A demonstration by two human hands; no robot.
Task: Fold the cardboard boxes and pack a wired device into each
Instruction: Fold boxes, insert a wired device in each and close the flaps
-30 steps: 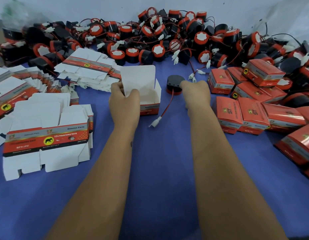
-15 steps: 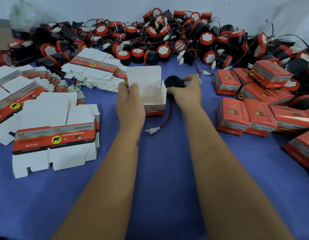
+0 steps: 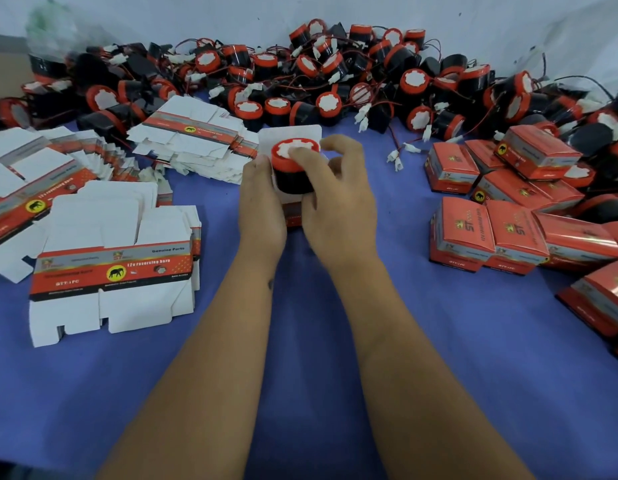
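Flat box blanks (image 3: 113, 271) lie at the left of the table (image 3: 300, 393). The left hand (image 3: 262, 202) steadies the open cardboard box (image 3: 293, 216) while the right hand (image 3: 338, 202) clamps the reversing horn (image 3: 292, 168) over its mouth. The wire is hidden; if it bunches underneath, the horn may sit proud and the lid flap (image 3: 290, 133) won't close. Packed boxes (image 3: 491, 237) sit right.
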